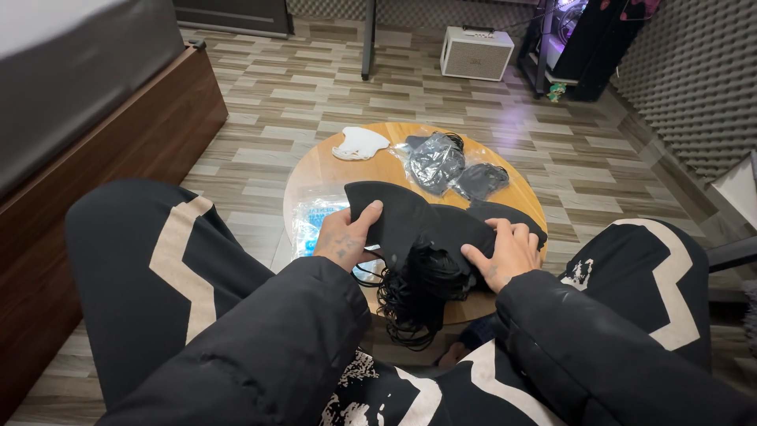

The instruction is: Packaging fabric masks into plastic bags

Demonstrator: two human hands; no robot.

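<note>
A: How many hands are on the stack?

B: Two. The left hand (344,237), just left of the frame's centre, grips the left end of a stack of black face masks (422,225), thumb on top and fingers beneath. The right hand (505,251), right of centre, clasps the right end the same way.

A: Where does the stack sit?

B: Held over the near edge of a round wooden table (371,170) in the middle of the frame. A tangle of black ear loops (418,296) hangs below it, between the hands.

A: How many masks in it?

B: I cannot count them; they overlap too closely.

A: What else is on the table?

B: One white mask (359,143) at the upper left of the tabletop. Two clear bags of dark masks (435,162), side by side at the upper right, the second bag (481,180) touching the first. One clear packet with blue contents (315,221) at the left, just beside the left hand.

A: Beyond the table?

B: One white box with a grille (475,53) on the floor near the top of the frame.
</note>
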